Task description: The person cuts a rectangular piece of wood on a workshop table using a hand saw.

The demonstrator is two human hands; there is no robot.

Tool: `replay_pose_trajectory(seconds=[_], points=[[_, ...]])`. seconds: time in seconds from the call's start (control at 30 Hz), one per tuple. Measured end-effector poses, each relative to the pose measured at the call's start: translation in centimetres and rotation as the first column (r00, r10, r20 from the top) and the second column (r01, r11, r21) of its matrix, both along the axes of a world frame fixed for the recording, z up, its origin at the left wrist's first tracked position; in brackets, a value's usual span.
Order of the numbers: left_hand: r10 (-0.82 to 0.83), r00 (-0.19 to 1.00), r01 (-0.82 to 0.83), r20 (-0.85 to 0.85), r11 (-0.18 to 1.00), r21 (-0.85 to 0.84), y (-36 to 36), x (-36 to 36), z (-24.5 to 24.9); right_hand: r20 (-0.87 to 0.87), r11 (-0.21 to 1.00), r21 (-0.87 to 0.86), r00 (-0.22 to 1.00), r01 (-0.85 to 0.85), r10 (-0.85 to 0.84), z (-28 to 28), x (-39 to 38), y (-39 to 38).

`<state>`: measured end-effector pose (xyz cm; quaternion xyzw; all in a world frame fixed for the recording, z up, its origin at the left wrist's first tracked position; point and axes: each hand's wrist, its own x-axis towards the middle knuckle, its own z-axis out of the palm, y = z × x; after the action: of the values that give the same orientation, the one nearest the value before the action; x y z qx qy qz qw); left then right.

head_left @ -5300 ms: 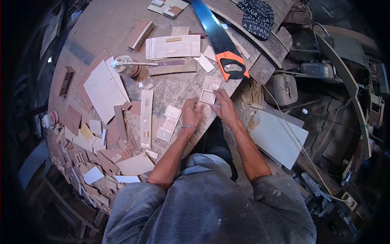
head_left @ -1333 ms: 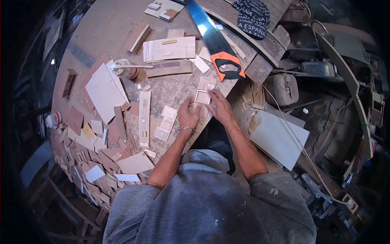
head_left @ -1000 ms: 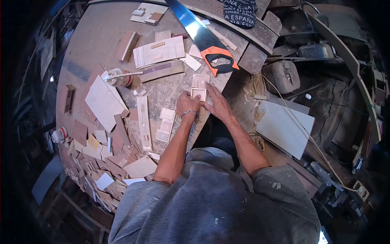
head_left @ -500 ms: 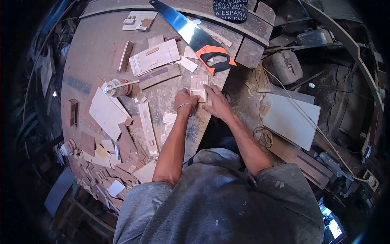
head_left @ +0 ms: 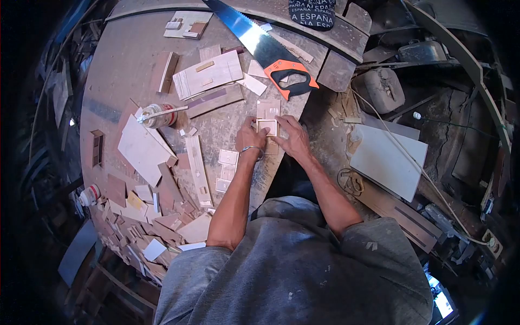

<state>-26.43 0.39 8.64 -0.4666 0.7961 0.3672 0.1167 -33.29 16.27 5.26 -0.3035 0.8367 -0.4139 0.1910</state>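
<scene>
A small shallow wooden frame (head_left: 267, 124) with a raised rim lies between my two hands near the bench's front edge. My left hand (head_left: 249, 136) grips its left side, thumb pressed inside the rim. On the opposite side, my right hand (head_left: 295, 139) has its fingers curled against the frame's right edge. Just beyond the frame is a thin wooden panel (head_left: 268, 108) with light marks. Another flat wooden piece (head_left: 272, 148) shows partly below the hands. Small pale panels (head_left: 228, 157) lie left of my left wrist.
A handsaw (head_left: 290, 76) with an orange and black handle lies beyond my hands. Left are a jar (head_left: 157, 116) with a stick across it, a long wood strip (head_left: 199, 168) and heaped wood scraps (head_left: 170, 222). A dark printed cap (head_left: 312, 12) rests at the far edge.
The view has shifted slightly, so the bench items appear a little displaced. Both hands stay at the small frame, with only slight finger movement.
</scene>
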Motion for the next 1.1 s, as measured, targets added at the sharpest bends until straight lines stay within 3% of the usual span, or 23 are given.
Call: replay_pose_trajectory(seconds=[1.1], points=[[-0.023, 0.995, 0.025, -0.097, 0.999, 0.024, -0.4, 0.7, -0.9, -0.058, 1.000, 0.012, 0.998, 0.027, -0.026, 0.2, 0.7, 0.0]])
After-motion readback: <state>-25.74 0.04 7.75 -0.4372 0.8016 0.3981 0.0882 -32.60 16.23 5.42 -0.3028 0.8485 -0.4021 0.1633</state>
